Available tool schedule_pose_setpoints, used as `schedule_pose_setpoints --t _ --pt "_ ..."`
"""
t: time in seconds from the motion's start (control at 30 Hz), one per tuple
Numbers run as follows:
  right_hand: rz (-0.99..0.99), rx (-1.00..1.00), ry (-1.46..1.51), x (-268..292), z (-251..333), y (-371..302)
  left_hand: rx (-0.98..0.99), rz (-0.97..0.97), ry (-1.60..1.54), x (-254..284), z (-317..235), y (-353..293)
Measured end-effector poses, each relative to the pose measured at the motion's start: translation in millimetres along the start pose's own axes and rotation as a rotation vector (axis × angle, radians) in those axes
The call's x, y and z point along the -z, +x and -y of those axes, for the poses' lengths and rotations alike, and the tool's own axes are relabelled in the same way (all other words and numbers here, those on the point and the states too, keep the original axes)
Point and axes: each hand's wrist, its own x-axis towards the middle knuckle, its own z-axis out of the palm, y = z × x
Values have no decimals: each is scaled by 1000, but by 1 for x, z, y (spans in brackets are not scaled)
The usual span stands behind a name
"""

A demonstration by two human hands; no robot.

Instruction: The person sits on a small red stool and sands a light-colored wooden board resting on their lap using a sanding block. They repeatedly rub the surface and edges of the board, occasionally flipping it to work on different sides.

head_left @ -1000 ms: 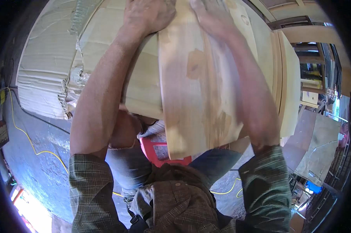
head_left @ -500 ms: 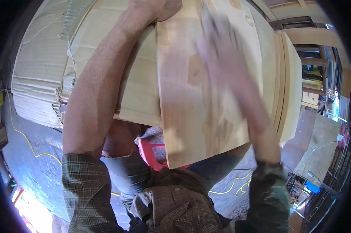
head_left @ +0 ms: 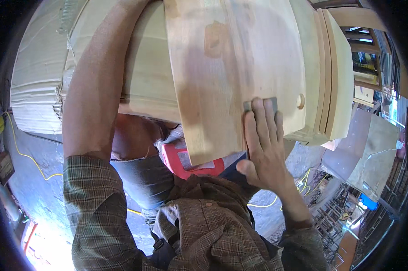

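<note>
Board [head_left: 208,99]: beneath your right hand [head_left: 267,158], near end toward your lap; laid over cardboard [head_left: 41,58], which probably cushions it.
Sheet [head_left: 248,106]: small, grey, between your right fingers and the board; held flat, it seems, so its face meets the wood evenly.
Right hand: open, fingers long and slightly parted, thumb out to the left; fingers lie over the sheet, palm past the board's near edge.
Left hand: beyond the upper edge of view; whether it grips, you cannot tell from here. Your left forearm [head_left: 95,77] runs forward beside the board, perhaps to steady the far end.
Knot [head_left: 300,101]: round, just right of your right fingertips.
Stool [head_left: 170,158]: red, left of your right hand, lower than the board.
</note>
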Motion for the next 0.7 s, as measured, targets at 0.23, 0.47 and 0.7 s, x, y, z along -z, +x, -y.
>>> schedule_pose_setpoints --t 0.23,0.47,0.7 --pt "-200 120 -148 8 -100 217 94 119 27 1 -1 9" --pt "-337 24 -40 12 -109 271 172 67 -103 -9 5 13" --pt "-23 -28 30 10 -10 -9 298 -54 -162 -17 7 14"
